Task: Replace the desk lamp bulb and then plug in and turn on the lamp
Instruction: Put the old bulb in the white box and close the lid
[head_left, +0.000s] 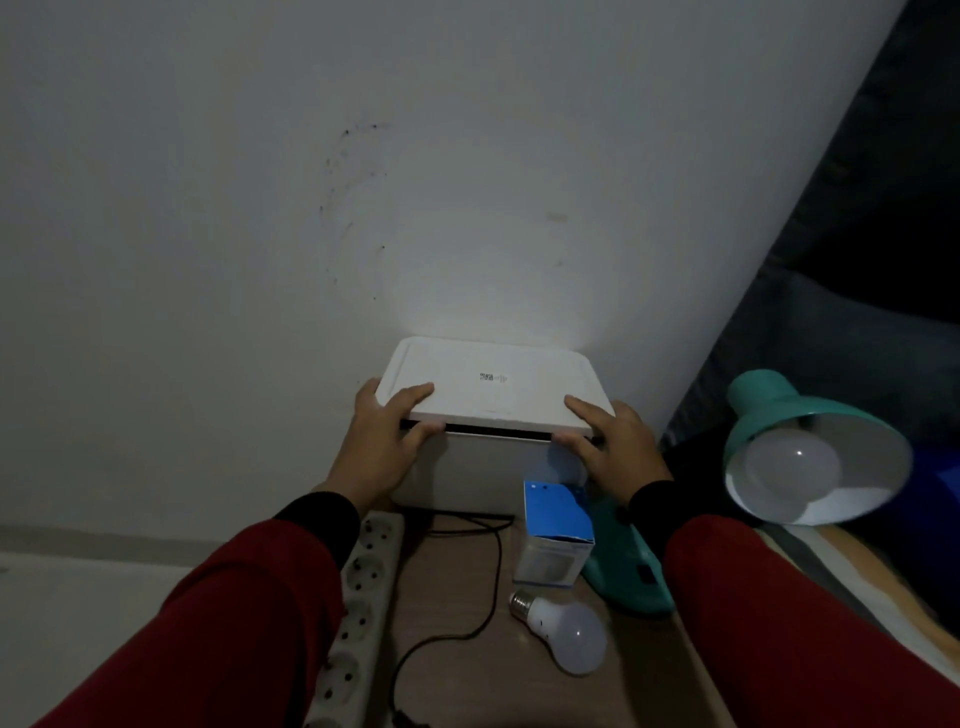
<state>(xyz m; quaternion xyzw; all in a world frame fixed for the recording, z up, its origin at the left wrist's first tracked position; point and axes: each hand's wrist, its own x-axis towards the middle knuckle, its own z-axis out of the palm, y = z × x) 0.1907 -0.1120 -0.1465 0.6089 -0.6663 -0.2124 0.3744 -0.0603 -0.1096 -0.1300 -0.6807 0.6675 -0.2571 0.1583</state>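
**Both hands on the lid of a white box, lamp and bulbs close by**

A dim room with a pale wall (260, 208) behind a small brown table (457, 597), and dark bedding (857, 312) to the right. At the far end of the table, against the wall, stands a white box (483, 467) with a flat white lid (493, 384). A dark gap shows between the lid's near edge and the box.

The left hand (387, 441) grips the lid's near left corner, fingers lying on top and thumb curled under the edge. The right hand (608, 441) grips the near right corner the same way, fingers on top and thumb beneath. Both arms wear red sleeves with dark cuffs.

The teal desk lamp (810, 447) is at the right, its shade tilted toward the camera with a white bulb (792, 460) seated inside; its teal base (628, 566) rests on the table's right side, partly hidden by the right forearm. A loose white bulb (566, 631) lies on its side on the table, near the front, its screw cap pointing left. Just beyond it stands a blue and white bulb carton (556, 535), touching the base or just beside it.

A white power strip (358, 608) runs along the table's left edge, and a black cable (488, 587) loops across the tabletop between the strip and the loose bulb
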